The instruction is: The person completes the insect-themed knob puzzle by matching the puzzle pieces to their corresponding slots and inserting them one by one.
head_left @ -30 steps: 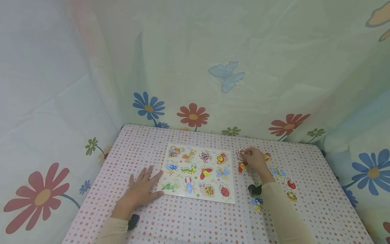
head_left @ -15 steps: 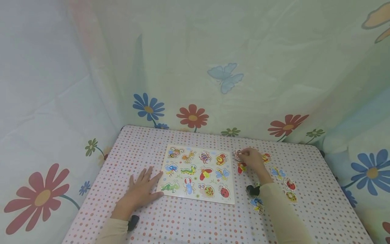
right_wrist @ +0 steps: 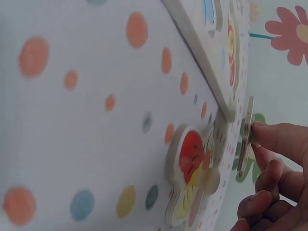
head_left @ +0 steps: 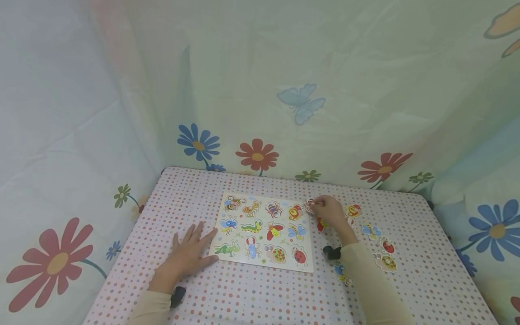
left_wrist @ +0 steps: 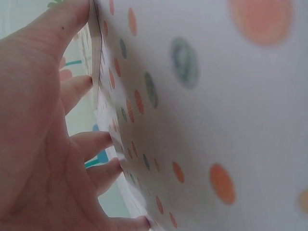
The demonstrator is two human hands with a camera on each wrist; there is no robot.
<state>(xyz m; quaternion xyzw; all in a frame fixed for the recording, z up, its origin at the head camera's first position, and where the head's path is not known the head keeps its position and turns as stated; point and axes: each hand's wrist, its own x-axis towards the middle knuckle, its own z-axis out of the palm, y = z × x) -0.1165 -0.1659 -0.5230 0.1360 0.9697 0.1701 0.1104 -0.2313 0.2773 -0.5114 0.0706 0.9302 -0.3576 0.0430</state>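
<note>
A wooden puzzle board [head_left: 240,260] with printed insects lies flat on the table. My left hand [head_left: 188,255] rests at its left edge with fingers spread; in the left wrist view the thumb [left_wrist: 62,24] touches the board's side. Between thumb and fingertips, my right hand [head_left: 332,213] pinches a thin, dark-red-striped puzzle piece [head_left: 309,206] at the board's upper right corner. The right wrist view shows this piece edge-on, raised above the table. Just below that hand lies a red-and-yellow winged puzzle piece [right_wrist: 190,159] with a round knob, partly covered in the head view.
Several loose pieces lie to the right: a red-and-yellow one [head_left: 353,210], a blue-winged insect [head_left: 370,230], a ladybug [head_left: 388,246], a snail [head_left: 387,262] and a blue insect [head_left: 340,271] beside the right sleeve [head_left: 369,280]. A flowered curtain [head_left: 227,90] hangs behind the dotted table [head_left: 260,298].
My right hand has moved left with the striped piece, from beside the board to its upper right edge. More loose pieces show behind the arm. My left hand has stayed still.
</note>
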